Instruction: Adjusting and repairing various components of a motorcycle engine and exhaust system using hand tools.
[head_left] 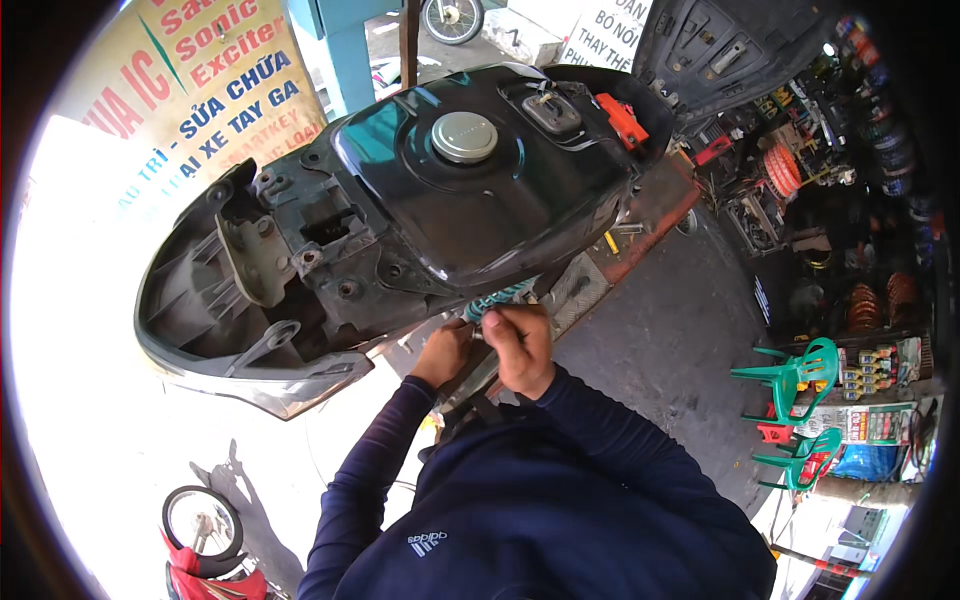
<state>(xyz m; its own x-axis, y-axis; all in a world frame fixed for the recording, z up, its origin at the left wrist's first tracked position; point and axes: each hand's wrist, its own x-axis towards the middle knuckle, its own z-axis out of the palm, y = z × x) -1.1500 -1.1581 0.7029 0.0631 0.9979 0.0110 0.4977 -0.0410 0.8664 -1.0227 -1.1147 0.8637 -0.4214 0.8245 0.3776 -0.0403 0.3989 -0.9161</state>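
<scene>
Below the side of a black scooter body (400, 200), stripped of its seat and showing a round silver cap (463, 137), is a teal coil shock spring (502, 294). My right hand (518, 348) is closed at that spring, thumb on top, gripping something I cannot make out. Just left of it and a little lower, my left hand (447, 350) is curled at the spring's lower part, with its fingertips and whatever they hold hidden. The dark rear plastic piece (200, 300) lies left of both hands.
A reddish-edged work stand (665, 215) is under the scooter. Right are tool-crowded shelves (795, 200) and green plastic chairs (795, 375). An upturned dark panel (720, 60) is behind. A printed banner (200, 90) hangs at left; a red motorbike (205, 560) stands lower left.
</scene>
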